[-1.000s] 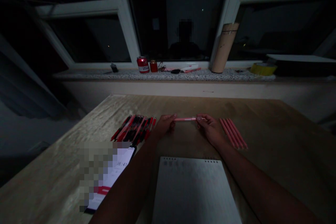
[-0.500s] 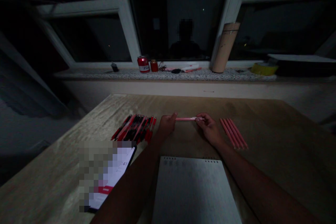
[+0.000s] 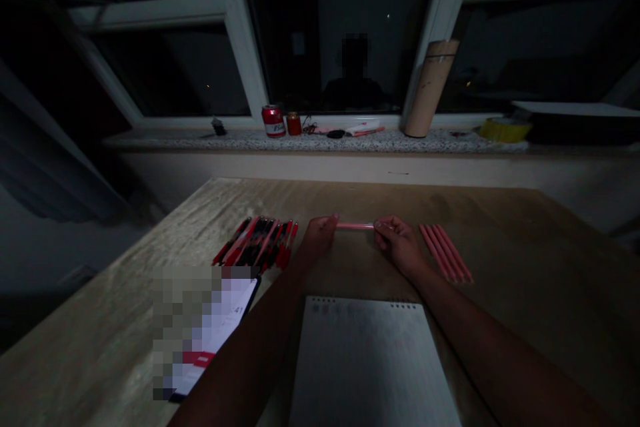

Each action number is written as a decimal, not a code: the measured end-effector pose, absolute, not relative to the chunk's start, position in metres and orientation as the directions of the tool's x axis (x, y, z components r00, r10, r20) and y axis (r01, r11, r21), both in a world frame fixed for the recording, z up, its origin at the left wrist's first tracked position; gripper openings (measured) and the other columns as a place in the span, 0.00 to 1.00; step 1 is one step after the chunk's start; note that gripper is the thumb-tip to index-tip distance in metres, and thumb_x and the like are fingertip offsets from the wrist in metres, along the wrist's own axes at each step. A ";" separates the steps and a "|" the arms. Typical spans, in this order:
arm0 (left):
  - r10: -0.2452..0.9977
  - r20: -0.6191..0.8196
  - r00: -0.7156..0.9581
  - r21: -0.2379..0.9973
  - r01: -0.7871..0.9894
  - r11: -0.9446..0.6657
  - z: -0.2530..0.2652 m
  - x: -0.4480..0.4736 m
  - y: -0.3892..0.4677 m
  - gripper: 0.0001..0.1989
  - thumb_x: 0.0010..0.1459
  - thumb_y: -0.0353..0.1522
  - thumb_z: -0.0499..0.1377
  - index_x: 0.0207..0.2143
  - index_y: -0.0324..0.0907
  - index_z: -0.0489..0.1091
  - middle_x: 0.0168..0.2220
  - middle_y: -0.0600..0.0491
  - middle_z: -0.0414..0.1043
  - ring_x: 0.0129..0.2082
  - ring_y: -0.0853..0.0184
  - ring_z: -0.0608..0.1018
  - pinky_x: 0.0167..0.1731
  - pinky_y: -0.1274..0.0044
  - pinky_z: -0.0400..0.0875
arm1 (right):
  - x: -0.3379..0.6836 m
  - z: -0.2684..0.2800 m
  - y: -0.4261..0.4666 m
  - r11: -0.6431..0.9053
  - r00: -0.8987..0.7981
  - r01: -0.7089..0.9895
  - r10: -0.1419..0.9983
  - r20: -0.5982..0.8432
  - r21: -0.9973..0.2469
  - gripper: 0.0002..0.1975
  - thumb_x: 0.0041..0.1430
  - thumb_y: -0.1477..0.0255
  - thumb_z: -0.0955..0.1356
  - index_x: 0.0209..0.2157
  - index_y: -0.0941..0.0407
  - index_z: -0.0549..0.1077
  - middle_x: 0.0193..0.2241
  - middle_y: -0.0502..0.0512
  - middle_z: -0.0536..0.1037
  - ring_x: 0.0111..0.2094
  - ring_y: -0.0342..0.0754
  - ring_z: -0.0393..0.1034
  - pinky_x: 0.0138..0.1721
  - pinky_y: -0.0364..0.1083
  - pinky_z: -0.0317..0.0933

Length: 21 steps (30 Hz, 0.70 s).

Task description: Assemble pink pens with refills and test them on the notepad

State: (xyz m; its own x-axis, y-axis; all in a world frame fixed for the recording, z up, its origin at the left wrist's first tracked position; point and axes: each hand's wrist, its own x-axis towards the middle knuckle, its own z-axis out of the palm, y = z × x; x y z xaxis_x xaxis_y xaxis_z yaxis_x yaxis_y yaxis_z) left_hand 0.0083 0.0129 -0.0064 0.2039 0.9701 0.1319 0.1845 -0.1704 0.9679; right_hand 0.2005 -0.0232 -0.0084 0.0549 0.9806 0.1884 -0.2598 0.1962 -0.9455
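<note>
A slim pink pen is held level above the table, stretched between my two hands. My left hand is closed on its left end, thumb along the top. My right hand pinches the other end, where a paler, clear-looking section shows beside the fingertips; the tip itself is hidden. To the right, several pink pens lie side by side in a slanted row. Left of my left hand lies a bunch of red, black and pink pens.
A spiral notebook lies open between my forearms. Beside my left forearm is a lit phone, partly blurred. Along the windowsill stand a red can, a small jar, a tall tube-shaped bottle and yellow tape.
My right fingers have closed further around the pen's right end, covering more of it. My left hand keeps its grip, and the pens on the table have not moved.
</note>
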 end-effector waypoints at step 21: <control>0.901 0.270 0.339 0.816 0.416 -0.401 -0.012 0.019 0.007 0.16 0.48 0.43 0.61 0.27 0.37 0.70 0.22 0.57 0.65 0.23 0.74 0.65 0.24 0.82 0.57 | 0.206 0.000 -0.024 -0.070 -0.076 -0.705 0.997 -0.023 -0.705 0.23 0.55 0.51 0.62 0.30 0.57 0.72 0.12 0.49 0.69 0.14 0.43 0.63 0.22 0.45 0.62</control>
State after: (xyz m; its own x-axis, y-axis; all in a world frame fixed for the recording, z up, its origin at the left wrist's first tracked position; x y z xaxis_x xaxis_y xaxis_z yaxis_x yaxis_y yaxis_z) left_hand 0.0185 0.0069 -0.0116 0.3393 0.9010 0.2703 0.4162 -0.4015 0.8158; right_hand 0.2062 -0.0237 -0.0001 -0.0764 0.9968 -0.0229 -0.7054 -0.0702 -0.7053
